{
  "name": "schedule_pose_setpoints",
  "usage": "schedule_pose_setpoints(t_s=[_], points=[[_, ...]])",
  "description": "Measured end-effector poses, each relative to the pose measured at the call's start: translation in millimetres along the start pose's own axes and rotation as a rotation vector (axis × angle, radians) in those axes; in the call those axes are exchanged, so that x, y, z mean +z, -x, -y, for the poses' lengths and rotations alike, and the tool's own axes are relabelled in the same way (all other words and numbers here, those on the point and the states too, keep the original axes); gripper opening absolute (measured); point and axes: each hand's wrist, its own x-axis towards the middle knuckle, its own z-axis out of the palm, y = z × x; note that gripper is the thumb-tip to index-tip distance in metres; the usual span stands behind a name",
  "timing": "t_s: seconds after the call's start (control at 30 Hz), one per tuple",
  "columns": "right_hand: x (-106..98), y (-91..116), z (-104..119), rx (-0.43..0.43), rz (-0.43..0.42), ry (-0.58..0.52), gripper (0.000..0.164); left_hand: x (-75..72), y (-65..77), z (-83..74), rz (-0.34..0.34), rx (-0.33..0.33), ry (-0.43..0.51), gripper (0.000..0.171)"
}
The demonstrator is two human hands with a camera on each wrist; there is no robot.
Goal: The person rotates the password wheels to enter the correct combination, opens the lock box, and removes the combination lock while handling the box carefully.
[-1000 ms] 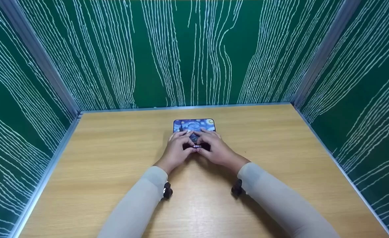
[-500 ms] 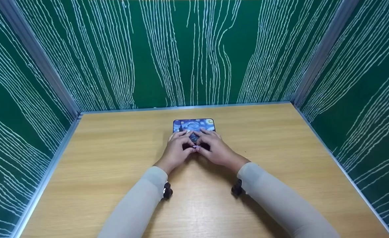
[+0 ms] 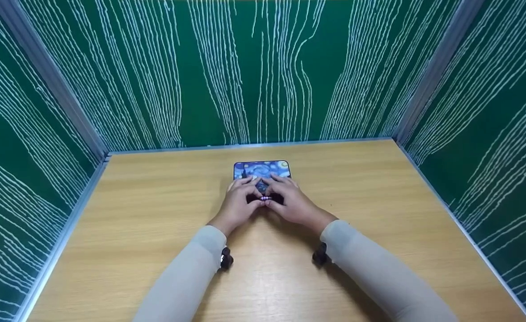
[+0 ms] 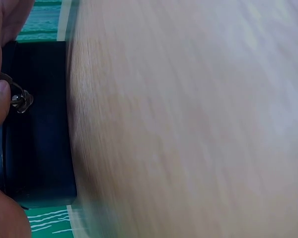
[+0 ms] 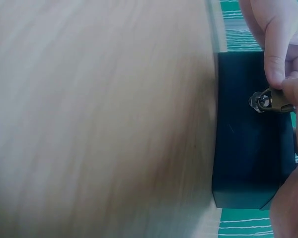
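Note:
A dark box with a blue, swirling night-sky picture on its lid [image 3: 263,169] sits on the table ahead of me. From a metal loop [image 5: 257,103] on its near side hangs a small brass-coloured padlock [image 5: 280,101]; banded light and dark marks show along it in the head view. My left hand [image 3: 239,200] pinches the padlock's left end between thumb and index finger. At the right end, my right hand [image 3: 295,203] pinches it the same way. Other fingers of both hands rest on the lid. The fingertips cover part of the padlock in both wrist views.
The wooden table [image 3: 146,214] spreads around the box on all sides. Green panels [image 3: 263,80] with wavy white lines rise behind it and at left and right, joined by grey metal posts. Dark wrist cameras [image 3: 227,258] hang below both sleeves.
Both hands and the box stay in place. Only the thumbs and fingertips shift very slightly at the padlock, whose banded marks look a little different from half a second ago.

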Motion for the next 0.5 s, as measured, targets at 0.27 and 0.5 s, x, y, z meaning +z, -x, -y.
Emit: schedule_pose_setpoints(t_s=[0.27, 0.5], points=[[-1.5, 2.6, 0.3, 0.022, 0.011, 0.026, 0.012, 1.9, -1.0, -1.9, 0.026, -0.025, -0.006, 0.009], [1.3, -1.1, 2.8, 0.039, 0.019, 0.033, 0.013, -0.8, 0.2, -1.4, 0.022, -0.063, 0.001, 0.009]])
